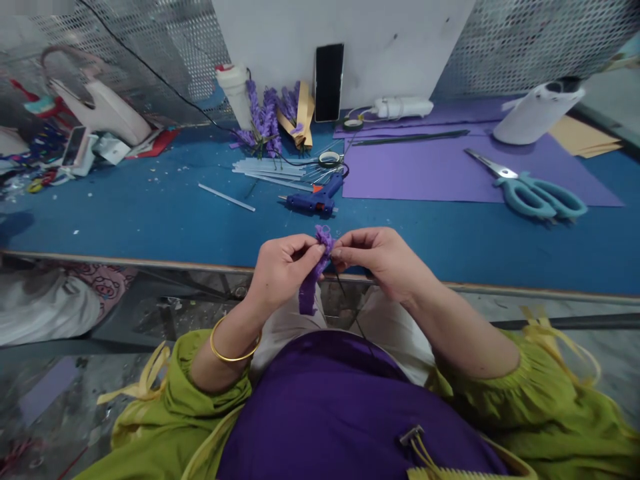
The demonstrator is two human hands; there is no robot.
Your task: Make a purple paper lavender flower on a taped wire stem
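Note:
A fringed purple paper strip (309, 293) is pinched between the thumb and fingers of my left hand (285, 267). Its curled, bunched top (324, 235) sticks up above my fingertips, and its flat tail hangs down over the table's front edge. My right hand (385, 257) is closed close beside it, thumb and fingers pinching a thin dark wire stem (341, 285) at the purple bunch. The stem slants down toward my lap. Just beyond my hands lies a blue glue gun (313, 202).
Clear glue sticks (270, 168), a tape roll (330, 159) and finished purple flowers (265, 120) lie behind the glue gun. A phone (329, 83) leans upright at the back. On the right, blue-handled scissors (543, 195) rest across purple sheets (415, 173), near a white container (537, 113).

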